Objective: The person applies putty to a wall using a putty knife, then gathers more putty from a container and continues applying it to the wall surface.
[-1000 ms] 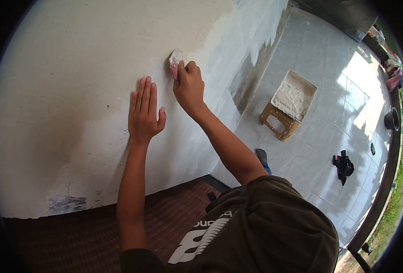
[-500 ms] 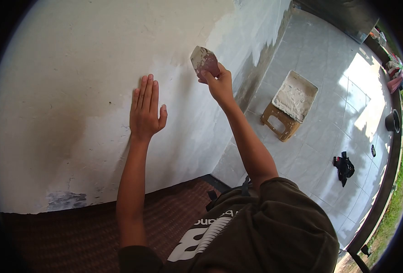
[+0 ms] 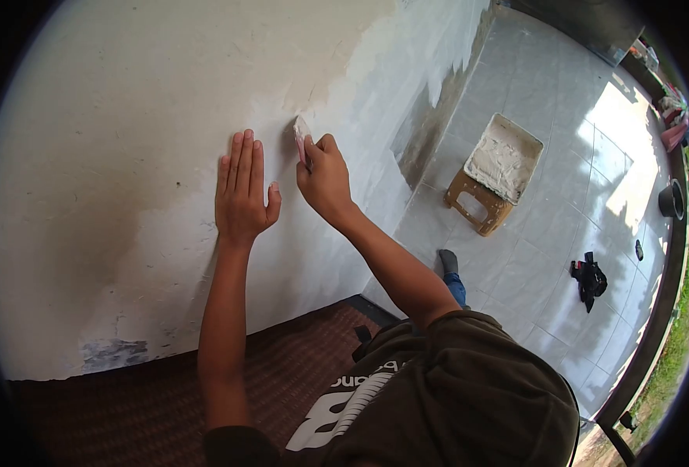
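Observation:
My left hand [image 3: 241,191] lies flat against the wall [image 3: 150,101], fingers pointing up and thumb out to the side. To its right, my right hand [image 3: 325,177] is closed around a putty scraper [image 3: 301,138], a flat reddish blade smeared with pale filler. The scraper is turned nearly edge-on to me, its tip right at the wall surface. Around both hands the wall is patched with whitish filler over beige and grey areas. A tray of white putty [image 3: 506,159] rests on a small brown stool [image 3: 478,204] to the right.
Grey tiles [image 3: 516,257] cover the floor on the right, with a black crumpled item [image 3: 589,282] lying there. A dark bucket [image 3: 671,201] stands by the far edge. Below the wall lies a brown woven mat [image 3: 282,389]. My socked foot [image 3: 448,262] shows near the stool.
My right hand has moved left and down with the scraper, which has turned from face-on to nearly edge-on. My foot has come into view. The left hand stays on the wall.

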Action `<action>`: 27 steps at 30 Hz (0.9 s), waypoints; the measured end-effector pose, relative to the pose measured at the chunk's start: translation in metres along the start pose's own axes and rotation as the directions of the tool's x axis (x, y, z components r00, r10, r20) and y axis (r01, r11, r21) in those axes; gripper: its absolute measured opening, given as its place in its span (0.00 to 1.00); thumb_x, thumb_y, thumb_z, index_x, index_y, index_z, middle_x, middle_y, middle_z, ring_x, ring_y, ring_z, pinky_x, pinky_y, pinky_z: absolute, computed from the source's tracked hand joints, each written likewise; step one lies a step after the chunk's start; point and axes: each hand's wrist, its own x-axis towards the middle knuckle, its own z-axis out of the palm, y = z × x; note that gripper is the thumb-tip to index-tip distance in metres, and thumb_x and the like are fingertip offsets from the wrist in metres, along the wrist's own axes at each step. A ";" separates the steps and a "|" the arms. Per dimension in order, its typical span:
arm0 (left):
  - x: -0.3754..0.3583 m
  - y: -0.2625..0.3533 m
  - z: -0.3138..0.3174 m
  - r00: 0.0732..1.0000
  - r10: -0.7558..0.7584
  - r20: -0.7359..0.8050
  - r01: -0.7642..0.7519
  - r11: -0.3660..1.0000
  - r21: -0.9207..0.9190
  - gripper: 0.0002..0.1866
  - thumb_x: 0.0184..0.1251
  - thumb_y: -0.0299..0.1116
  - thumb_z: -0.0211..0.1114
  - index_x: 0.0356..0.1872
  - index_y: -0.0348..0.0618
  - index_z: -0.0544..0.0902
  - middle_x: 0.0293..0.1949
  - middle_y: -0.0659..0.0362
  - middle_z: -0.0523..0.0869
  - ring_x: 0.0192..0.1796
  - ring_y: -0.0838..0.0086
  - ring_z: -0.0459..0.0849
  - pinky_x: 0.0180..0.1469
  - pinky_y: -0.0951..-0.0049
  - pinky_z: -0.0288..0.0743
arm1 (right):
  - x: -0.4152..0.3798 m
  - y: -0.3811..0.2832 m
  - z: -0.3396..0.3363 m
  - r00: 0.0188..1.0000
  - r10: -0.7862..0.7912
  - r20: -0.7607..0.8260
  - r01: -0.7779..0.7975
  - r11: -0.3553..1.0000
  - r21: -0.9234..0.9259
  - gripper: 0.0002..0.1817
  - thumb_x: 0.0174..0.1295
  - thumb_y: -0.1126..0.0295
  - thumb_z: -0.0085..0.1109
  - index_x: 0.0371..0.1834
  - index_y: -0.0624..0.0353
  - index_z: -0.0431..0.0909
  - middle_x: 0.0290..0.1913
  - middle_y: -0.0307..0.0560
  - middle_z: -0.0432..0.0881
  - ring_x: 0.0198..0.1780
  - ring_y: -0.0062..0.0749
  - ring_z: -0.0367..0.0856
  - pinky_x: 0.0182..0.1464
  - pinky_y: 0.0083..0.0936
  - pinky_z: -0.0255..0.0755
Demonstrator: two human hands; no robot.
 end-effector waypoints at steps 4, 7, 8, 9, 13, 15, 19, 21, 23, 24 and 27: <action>0.001 0.000 0.000 1.000 0.003 -0.002 -0.003 1.000 0.009 0.34 0.66 0.34 0.49 0.73 0.27 0.64 0.76 0.44 0.66 0.80 0.55 0.60 0.81 0.55 0.46 | 0.016 0.004 -0.024 0.991 0.075 -0.107 -0.025 0.912 0.410 0.15 0.61 0.82 0.57 0.52 0.70 0.81 0.34 0.49 0.69 0.31 0.35 0.70 0.33 0.31 0.68; 0.001 0.000 0.000 1.000 -0.001 0.001 0.001 1.000 0.004 0.34 0.66 0.34 0.49 0.73 0.27 0.64 0.76 0.44 0.66 0.80 0.55 0.60 0.81 0.54 0.46 | 0.052 0.018 -0.011 0.980 0.094 -0.173 -0.063 0.982 0.179 0.18 0.61 0.83 0.57 0.56 0.72 0.78 0.38 0.51 0.71 0.38 0.41 0.73 0.33 0.34 0.71; 0.001 0.000 0.000 1.000 -0.002 -0.001 0.002 1.000 0.008 0.34 0.66 0.34 0.49 0.73 0.27 0.64 0.76 0.44 0.66 0.80 0.55 0.60 0.81 0.54 0.46 | 0.050 0.016 -0.001 0.981 0.091 -0.173 -0.059 0.982 0.181 0.18 0.61 0.83 0.57 0.56 0.72 0.78 0.38 0.51 0.71 0.38 0.41 0.73 0.33 0.34 0.71; 0.001 0.000 0.000 1.000 -0.001 0.001 0.001 1.000 0.009 0.34 0.67 0.34 0.49 0.73 0.26 0.64 0.76 0.44 0.66 0.80 0.55 0.60 0.81 0.54 0.46 | 0.049 0.012 0.010 0.980 0.017 -0.198 -0.007 0.999 0.052 0.20 0.59 0.83 0.58 0.56 0.72 0.77 0.40 0.52 0.71 0.39 0.43 0.74 0.33 0.35 0.73; 0.001 0.000 -0.001 1.000 -0.002 -0.008 0.002 1.000 -0.008 0.33 0.68 0.35 0.47 0.72 0.26 0.65 0.76 0.43 0.66 0.80 0.54 0.60 0.81 0.54 0.46 | 0.014 -0.012 0.006 0.999 0.001 -0.039 0.001 0.999 0.044 0.22 0.57 0.82 0.60 0.57 0.70 0.77 0.39 0.51 0.73 0.39 0.47 0.76 0.36 0.39 0.76; 0.000 -0.001 0.000 1.000 0.001 -0.026 -0.001 1.000 -0.022 0.33 0.68 0.36 0.47 0.72 0.26 0.65 0.76 0.43 0.66 0.80 0.54 0.60 0.81 0.54 0.46 | -0.002 -0.021 -0.019 0.993 -0.014 0.114 -0.012 0.975 0.221 0.21 0.58 0.83 0.58 0.57 0.70 0.78 0.36 0.47 0.77 0.35 0.40 0.81 0.37 0.35 0.80; 0.001 0.000 -0.004 1.000 0.000 -0.031 -0.001 0.999 -0.047 0.33 0.69 0.36 0.45 0.72 0.25 0.65 0.76 0.43 0.65 0.80 0.54 0.59 0.81 0.54 0.45 | 0.021 -0.019 -0.047 0.913 0.204 0.352 -0.406 0.397 0.823 0.08 0.61 0.80 0.58 0.42 0.72 0.76 0.33 0.44 0.80 0.34 0.25 0.83 0.40 0.27 0.87; -0.001 0.000 -0.003 1.000 0.000 -0.027 -0.001 0.999 -0.038 0.33 0.69 0.36 0.45 0.72 0.25 0.65 0.76 0.43 0.65 0.80 0.54 0.59 0.81 0.54 0.45 | 0.041 0.005 -0.029 0.984 0.170 0.052 -0.155 0.675 0.721 0.11 0.61 0.80 0.57 0.46 0.71 0.77 0.32 0.45 0.76 0.32 0.29 0.79 0.34 0.29 0.81; -0.001 -0.001 -0.001 0.999 0.013 -0.037 -0.014 0.999 -0.040 0.33 0.69 0.36 0.44 0.72 0.24 0.65 0.76 0.43 0.64 0.80 0.54 0.59 0.81 0.54 0.45 | 0.054 0.008 -0.022 0.990 0.105 -0.091 -0.037 0.831 0.555 0.13 0.61 0.80 0.57 0.49 0.70 0.78 0.32 0.46 0.74 0.32 0.31 0.77 0.32 0.30 0.79; -0.001 -0.001 -0.001 0.999 0.013 -0.040 -0.014 0.999 -0.039 0.33 0.69 0.36 0.44 0.72 0.24 0.65 0.76 0.43 0.64 0.80 0.54 0.59 0.81 0.54 0.45 | 0.058 0.004 -0.020 0.987 0.053 -0.150 0.014 0.911 0.411 0.16 0.61 0.80 0.58 0.53 0.68 0.78 0.34 0.48 0.73 0.34 0.35 0.76 0.31 0.32 0.76; -0.002 -0.002 -0.001 0.998 0.007 -0.057 -0.010 0.998 -0.062 0.33 0.70 0.36 0.44 0.72 0.24 0.64 0.76 0.43 0.64 0.80 0.54 0.59 0.81 0.54 0.45 | 0.059 -0.010 -0.008 0.975 -0.057 -0.216 0.088 0.987 0.137 0.20 0.60 0.81 0.60 0.58 0.66 0.78 0.39 0.51 0.73 0.38 0.40 0.76 0.30 0.34 0.75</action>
